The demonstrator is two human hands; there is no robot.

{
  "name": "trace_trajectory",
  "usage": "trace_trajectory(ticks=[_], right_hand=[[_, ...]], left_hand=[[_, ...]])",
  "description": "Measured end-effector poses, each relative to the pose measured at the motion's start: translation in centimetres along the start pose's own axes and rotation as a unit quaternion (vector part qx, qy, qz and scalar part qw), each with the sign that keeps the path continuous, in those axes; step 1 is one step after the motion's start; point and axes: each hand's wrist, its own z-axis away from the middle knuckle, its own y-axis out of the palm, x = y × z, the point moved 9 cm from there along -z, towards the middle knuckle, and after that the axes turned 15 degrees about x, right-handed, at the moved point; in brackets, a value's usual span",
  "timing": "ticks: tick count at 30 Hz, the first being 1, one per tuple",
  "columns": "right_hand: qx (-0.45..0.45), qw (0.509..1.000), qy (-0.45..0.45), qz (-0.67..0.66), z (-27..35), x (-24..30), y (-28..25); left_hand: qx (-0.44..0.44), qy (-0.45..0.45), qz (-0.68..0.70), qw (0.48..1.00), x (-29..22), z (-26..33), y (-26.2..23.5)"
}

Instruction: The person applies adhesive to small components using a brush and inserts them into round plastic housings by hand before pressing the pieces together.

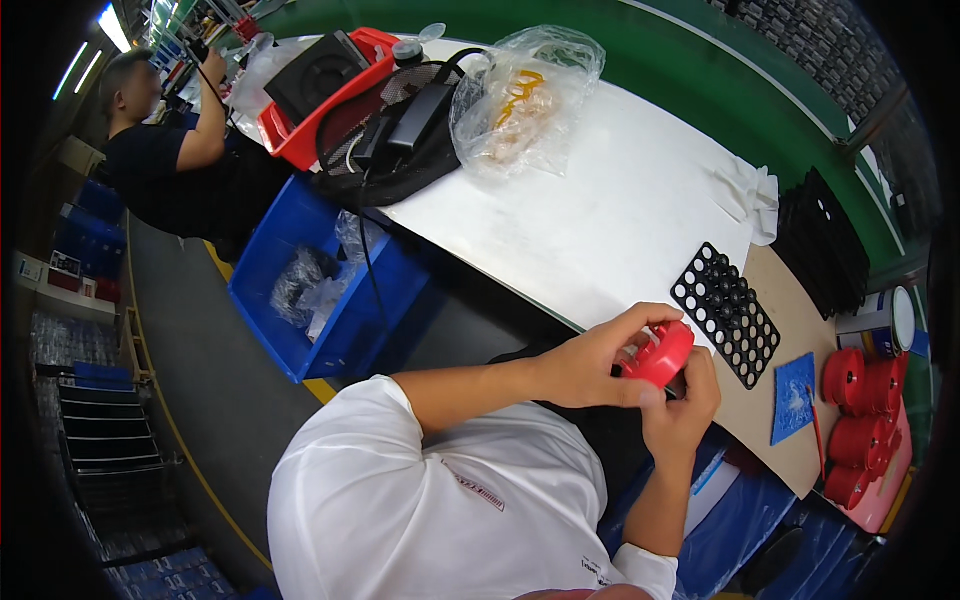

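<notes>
A red round plastic part (664,358) is held up over the near edge of the white table (610,215). My left hand (600,357) grips it from the left, thumb and fingers around its rim. From the right, my right hand (690,405) closes on the same part, its fingers partly hidden behind it. Just beyond my hands lies a black tray (752,352) with rows of round holes. Several small black round pieces (728,290) sit in the tray's far portion.
Red round parts (862,435) stand stacked at the right, near a blue sheet (793,398) and a thin red stick (817,440). Black panels (822,240) lean behind. Far left are a clear plastic bag (520,105), red bin (292,140) and blue bin (300,345). Another person (170,140) works beyond.
</notes>
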Motion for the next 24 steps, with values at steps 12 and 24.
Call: trace_trajectory(ticks=[12,24], right_hand=[[0.008,0.662,0.102,-0.742,3.6,-7.5,8.0],[-0.007,0.652,0.097,-0.752,2.7,-7.2,8.9]], left_hand=[[0.127,0.064,-0.492,0.859,-7.9,0.6,3.5],[0.007,0.042,-0.549,0.835,-8.6,0.8,2.8]])
